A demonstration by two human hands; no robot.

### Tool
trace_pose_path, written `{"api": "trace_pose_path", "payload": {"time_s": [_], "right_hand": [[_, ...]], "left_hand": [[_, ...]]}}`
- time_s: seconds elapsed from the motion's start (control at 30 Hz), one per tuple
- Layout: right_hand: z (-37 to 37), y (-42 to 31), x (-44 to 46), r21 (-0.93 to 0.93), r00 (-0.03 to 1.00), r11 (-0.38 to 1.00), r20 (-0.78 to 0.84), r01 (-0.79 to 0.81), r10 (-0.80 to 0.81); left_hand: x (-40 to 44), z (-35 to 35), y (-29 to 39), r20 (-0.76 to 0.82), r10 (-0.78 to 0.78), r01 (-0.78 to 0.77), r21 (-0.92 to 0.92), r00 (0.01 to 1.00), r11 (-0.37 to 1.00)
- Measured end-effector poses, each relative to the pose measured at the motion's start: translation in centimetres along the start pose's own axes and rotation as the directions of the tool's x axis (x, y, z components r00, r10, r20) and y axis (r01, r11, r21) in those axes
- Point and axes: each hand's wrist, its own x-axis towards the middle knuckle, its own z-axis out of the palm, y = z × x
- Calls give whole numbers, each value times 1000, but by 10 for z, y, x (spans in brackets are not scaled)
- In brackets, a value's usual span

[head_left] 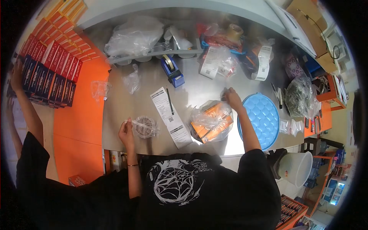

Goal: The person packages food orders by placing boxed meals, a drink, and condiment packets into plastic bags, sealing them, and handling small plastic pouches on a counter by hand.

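The left hand has thumb and fingers closed together on the gathered film of a small, transparent plastic bag with round, brownish contents; the bag lies on the metal table, just to the right of the fingertips. The right hand is partly curled, fingertips drawn toward the thumb beside a small dark spot; whether it pinches anything cannot be told. Nearest to it is a rounded, transparent plastic bundle of orange, rectangular boxes, which rests on the table to the left of this hand and nearer the body. The visible boxes have their long axis aslant, the far end pointing rightward, roughly toward the right hand, which is much the nearer of the two. Between the bundle and the small bag lies a long, white printed paper strip, also aslant, with a slim, dark green pen-like stick across its upper part. A light-blue, oval quilted-pattern tray lies under and to the right of the right forearm. Beyond the strip stands a blue tape dispenser. At far left, a co-worker's hand is at the stacked navy cartons.
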Motion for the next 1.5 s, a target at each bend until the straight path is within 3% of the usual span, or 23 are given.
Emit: {"api": "trace_pose_path", "payload": {"time_s": [0.13, 0.27, 0.33, 0.4, 0.47, 0.53, 0.57, 0.6, 0.63, 0.67, 0.7, 0.73, 0.77, 0.8, 0.87, 0.97, 1.03, 1.13, 1.17, 1.27, 1.37, 1.43, 1.5], "right_hand": [[-2, -2, -16, 57, 996, 995, -48, -77, 79], [-1, 8, -25, -147, 997, 986, -26, -79, 76], [9, 13, -26, -223, 996, 972, -58, -72, 61], [16, 24, -32, -236, 990, 963, -85, -131, 114], [2, 5, -43, 54, 936, 964, -229, -261, 267], [8, 6, -49, 111, 892, 952, -331, -286, 306], [18, 15, -53, 94, 850, 973, -474, -212, 231], [13, 4, -55, 103, 852, 975, -473, -198, 223], [6, -4, -56, 518, 733, 839, -503, -167, 457], [-7, -17, -58, 831, 613, 553, -408, -56, 676], [-23, -34, -60, 835, 616, 548, -406, -51, 675], [-40, -53, -64, 905, 590, 416, -385, 91, 710], [-49, -69, -70, 934, 566, 273, -358, 232, 743], [-53, -82, -75, 933, 561, 274, -359, 233, 746], [-58, -102, -86, 975, 611, 102, -203, 196, 766], [-52, -129, -106, 992, 709, -80, -10, 93, 705], [-45, -146, -118, 999, 767, -37, 25, -2, 641], [-55, -188, -127, 998, 836, 13, 43, -60, 547], [-55, -195, -128, 994, 847, 94, -1, -58, 531], [-55, -192, -122, 945, 837, 327, -162, -22, 523], [-65, -183, -116, 839, 821, 540, -261, -68, 508], [-72, -180, -113, 830, 837, 550, -236, -90, 493], [-75, -187, -106, 827, 856, 551, -203, -109, 475]], "left_hand": [[-9, 8, 19, -42, 41, -47, -172, 998, 984], [-15, 8, 23, -60, 34, -44, -171, 998, 984], [-13, 3, 13, -54, 149, -157, -184, 987, 970], [-16, 3, 19, -64, 161, -160, 16, 985, 987], [-17, 3, 21, -33, 186, -182, 87, 982, 979], [-20, 9, 32, 67, 231, -215, -184, 971, 959], [-21, 6, 35, 49, 236, -224, -174, 971, 959], [-22, 3, 39, 209, 196, -167, -149, 958, 975], [-23, 2, 43, 364, 148, -113, -116, 920, 987], [-28, 3, 51, 355, 152, -119, -112, 923, 987], [-36, 6, 59, 465, 284, -391, 150, 838, 908], [-42, 9, 64, 602, 349, -632, 354, 718, 689], [-46, 11, 64, 605, 349, -635, 355, 715, 686], [-51, 14, 64, 609, 351, -665, 422, 712, 617], [-53, 18, 62, 619, 357, -696, 475, 699, 539], [-44, 19, 49, 549, 431, -675, 391, 717, 625], [-41, 18, 44, 407, 359, -486, 268, 840, 832], [-46, 20, 54, 270, 271, -337, 235, 924, 912], [-43, 20, 49, 276, 270, -336, 231, 923, 913], [-32, 16, 36, 208, 274, -257, -104, 939, 961], [-33, 11, 64, 243, 213, -217, -12, 946, 976], [-35, 8, 83, 268, 173, -247, 275, 948, 929], [-25, 3, 73, 312, 269, -366, 312, 911, 877]]}}
